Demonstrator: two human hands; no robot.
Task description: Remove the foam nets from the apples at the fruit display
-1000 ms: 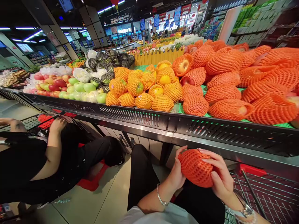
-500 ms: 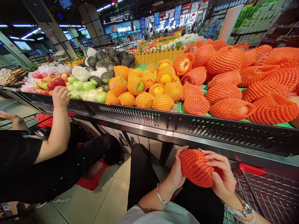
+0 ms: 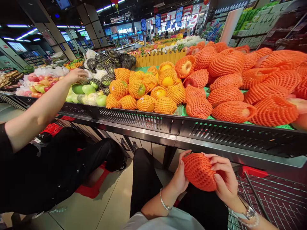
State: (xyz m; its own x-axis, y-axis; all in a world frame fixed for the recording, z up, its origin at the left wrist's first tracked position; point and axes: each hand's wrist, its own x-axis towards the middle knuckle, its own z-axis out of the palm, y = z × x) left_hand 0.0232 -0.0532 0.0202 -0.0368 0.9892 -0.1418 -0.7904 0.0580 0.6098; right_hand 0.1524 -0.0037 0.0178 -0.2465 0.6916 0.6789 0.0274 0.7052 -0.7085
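Between my two hands, above my lap, is a round fruit in a red-orange foam net (image 3: 199, 172); the net hides its skin, so its kind is unclear. My left hand (image 3: 180, 178) wraps its left side, a bangle on the wrist. On the right side, my right hand (image 3: 224, 177) grips it with curled fingers, a watch and beads at the wrist. Beyond my hands, the display holds apples in similar red-orange nets (image 3: 226, 83) and yellow-orange fruits in orange nets (image 3: 146, 88).
The black slotted display edge (image 3: 144, 118) runs across in front of me. At left, a co-worker's hand (image 3: 78, 76) reaches over green apples (image 3: 88, 89), near black-netted fruits (image 3: 110, 60). A wire shopping cart (image 3: 275, 198) stands at my right; a red stool (image 3: 92, 185) is at left.
The co-worker's arm has stretched forward and right over the green fruit. My hands keep hold of the netted fruit, almost unmoved. The view has shifted slightly.
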